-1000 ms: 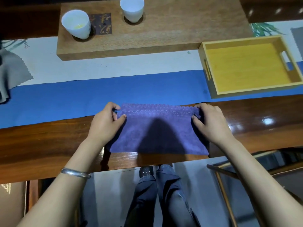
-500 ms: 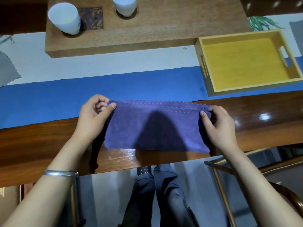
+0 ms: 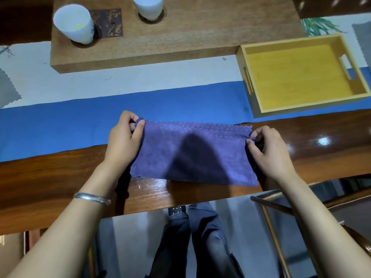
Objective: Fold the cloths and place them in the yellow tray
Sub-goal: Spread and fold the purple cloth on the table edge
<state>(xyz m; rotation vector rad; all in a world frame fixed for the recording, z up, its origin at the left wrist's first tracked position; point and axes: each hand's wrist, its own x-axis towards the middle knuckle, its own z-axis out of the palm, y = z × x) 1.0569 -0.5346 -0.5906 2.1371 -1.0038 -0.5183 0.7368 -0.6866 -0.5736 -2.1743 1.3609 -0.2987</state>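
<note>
— Any writing to read here?

— Only one candidate: the small dark square plaque [image 3: 105,22] set into the long pale wooden block [image 3: 190,35], between the two white cups. It carries golden brush-like marks that look like characters.

— Can you make them out?

— No. They are blurred and partly hidden by the left cup, so I cannot tell which characters they are.

— Anything on the yellow wooden tray [image 3: 252,88] or the blue cloth runner [image 3: 60,125]?

— No letters, numbers or brands that can be read.
</note>
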